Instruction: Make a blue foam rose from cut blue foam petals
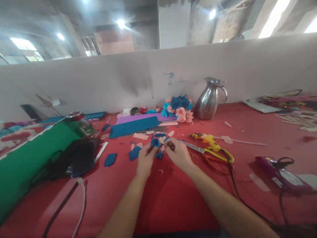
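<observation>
Over the red table, my left hand (pixel 146 159) pinches a small blue paper flower (pixel 155 142) that stands up from its fingertips. Close beside it, my right hand (pixel 178 153) is closed in a pinch, with a small bit of blue paper (pixel 166 139) at its fingertips. A pale yellowish piece shows between the hands, too small to name. Blue paper cutouts lie around them: one petal shape (pixel 134 153) by my left fingers and another piece (pixel 110 160) further left. Scissors (pixel 198 148) with yellow and orange handles lie right of my right hand.
A yellow glue gun (pixel 210 141) with its cord lies by the scissors. Behind are blue paper sheets (pixel 135 127), a paper flower bunch (pixel 179 107) and a steel jug (pixel 208 100). A purple power strip (pixel 282 173) is right; a green box (pixel 37 168) and glass jar (pixel 83 124) left.
</observation>
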`<state>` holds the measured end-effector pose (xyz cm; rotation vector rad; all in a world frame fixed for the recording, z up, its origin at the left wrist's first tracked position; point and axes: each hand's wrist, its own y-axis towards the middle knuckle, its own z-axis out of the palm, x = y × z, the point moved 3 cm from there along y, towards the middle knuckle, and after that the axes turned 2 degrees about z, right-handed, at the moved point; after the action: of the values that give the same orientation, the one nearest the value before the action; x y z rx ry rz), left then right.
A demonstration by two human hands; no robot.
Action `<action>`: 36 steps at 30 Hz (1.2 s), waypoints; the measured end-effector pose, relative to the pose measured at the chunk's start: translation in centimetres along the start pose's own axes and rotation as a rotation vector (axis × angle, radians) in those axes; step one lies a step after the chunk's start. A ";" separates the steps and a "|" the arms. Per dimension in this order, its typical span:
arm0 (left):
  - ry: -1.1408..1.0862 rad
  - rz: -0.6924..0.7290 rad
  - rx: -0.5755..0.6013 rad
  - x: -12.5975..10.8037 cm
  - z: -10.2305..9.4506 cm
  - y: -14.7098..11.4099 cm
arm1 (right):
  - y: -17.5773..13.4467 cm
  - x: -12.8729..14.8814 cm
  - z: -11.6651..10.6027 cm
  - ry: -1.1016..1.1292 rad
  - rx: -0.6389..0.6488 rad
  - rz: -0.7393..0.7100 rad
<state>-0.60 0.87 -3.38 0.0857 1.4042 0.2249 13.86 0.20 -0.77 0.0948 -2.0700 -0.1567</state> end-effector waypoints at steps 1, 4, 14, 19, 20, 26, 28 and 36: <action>-0.004 -0.006 0.013 0.1 0.0 0.0 | 0.0 0.1 0.1 0.179 0.016 0.003; 0.003 -0.022 0.041 0.2 0.1 -0.1 | 0.1 0.5 0.2 0.558 0.101 0.092; 0.057 -0.027 0.117 -0.1 0.7 -0.2 | -0.3 1.2 0.0 0.715 0.236 0.179; 0.056 -0.032 0.119 -0.2 0.7 -0.3 | -0.3 1.4 0.1 0.791 0.224 0.164; 0.056 -0.030 0.122 -0.2 0.7 -0.3 | -0.3 1.4 0.1 0.801 0.226 0.170; 0.086 -0.027 0.106 -0.2 0.6 -0.3 | -0.2 1.0 -0.1 0.848 0.149 0.252; 0.099 -0.033 0.099 -0.2 0.6 -0.3 | -0.2 0.9 -0.1 0.837 0.129 0.276; 0.125 -0.074 0.080 -0.3 0.6 -0.3 | 0.0 0.7 0.0 0.773 0.082 0.268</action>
<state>-0.01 0.59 -3.00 0.0864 1.5383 0.1142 13.51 0.10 -0.16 -0.0670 -1.2984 0.1187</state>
